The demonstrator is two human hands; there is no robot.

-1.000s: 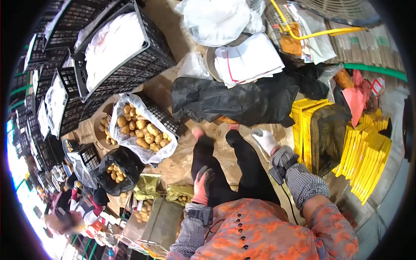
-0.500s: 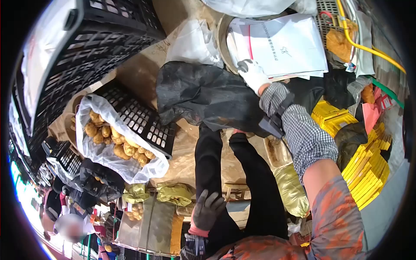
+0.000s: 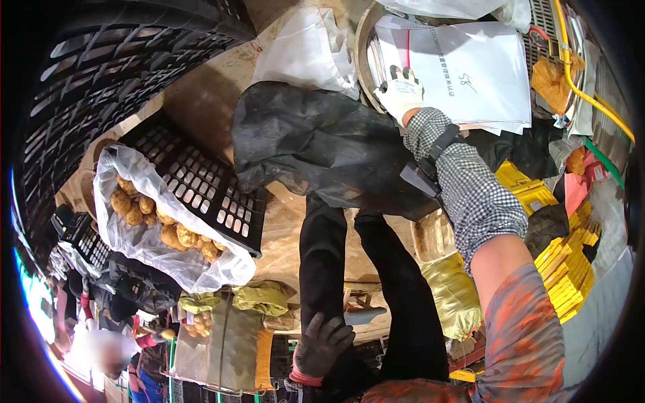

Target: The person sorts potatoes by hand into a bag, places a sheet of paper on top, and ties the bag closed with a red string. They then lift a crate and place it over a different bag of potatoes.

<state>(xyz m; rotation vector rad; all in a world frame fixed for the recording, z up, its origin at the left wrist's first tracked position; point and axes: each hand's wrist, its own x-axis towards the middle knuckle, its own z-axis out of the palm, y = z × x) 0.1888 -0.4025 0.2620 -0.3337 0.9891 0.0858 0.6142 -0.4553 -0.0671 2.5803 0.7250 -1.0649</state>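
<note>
My right hand (image 3: 401, 93), in a white glove with dark fingertips, lies with its fingers apart on the left edge of a stack of white printed sheets (image 3: 477, 74). The top sheet has a handwritten number and a red line. Under the sheets shows the rim of a round container (image 3: 363, 54). My left hand (image 3: 324, 346), in a dark grey glove with a pink cuff, rests near my left thigh, its fingers spread and holding nothing. A black bag or sheet (image 3: 322, 144) lies across my feet, below the right hand.
At the left, potatoes (image 3: 176, 234) fill a white-lined black crate (image 3: 201, 178); a larger black crate (image 3: 134, 67) stands above it. Stacked yellow pieces (image 3: 564, 269) and a yellow hose (image 3: 583, 94) are at the right. A person (image 3: 107, 349) is at the lower left.
The view has shifted. My right hand has its fingers more stretched out on the sheets. My left hand remains by the thigh.
</note>
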